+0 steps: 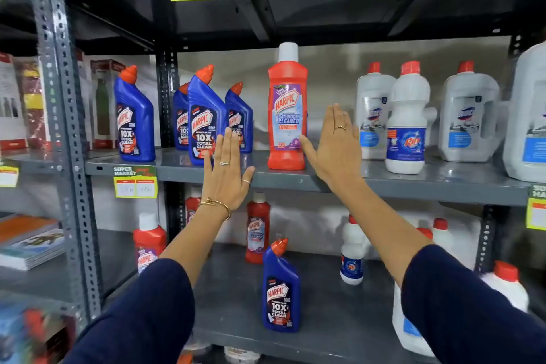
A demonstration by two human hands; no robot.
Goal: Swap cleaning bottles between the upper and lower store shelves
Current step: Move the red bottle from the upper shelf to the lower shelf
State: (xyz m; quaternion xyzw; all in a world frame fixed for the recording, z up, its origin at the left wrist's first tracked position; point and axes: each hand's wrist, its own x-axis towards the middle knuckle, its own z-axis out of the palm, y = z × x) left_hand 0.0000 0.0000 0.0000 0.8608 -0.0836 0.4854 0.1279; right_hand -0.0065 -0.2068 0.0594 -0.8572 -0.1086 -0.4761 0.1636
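My right hand (335, 145) is flat with fingers spread, and its thumb is right by the red Harpic Bathroom Cleaner bottle (287, 109). My left hand (226, 174) is flat too, holding nothing, in front of a blue Harpic bottle (204, 115). The red bottle stands upright on the upper shelf (413, 183). Another blue Harpic bottle (280, 289) stands on the lower shelf (339, 319).

bathroom cleaner (287, 115) on upper shelf (384, 183) (between both hands)
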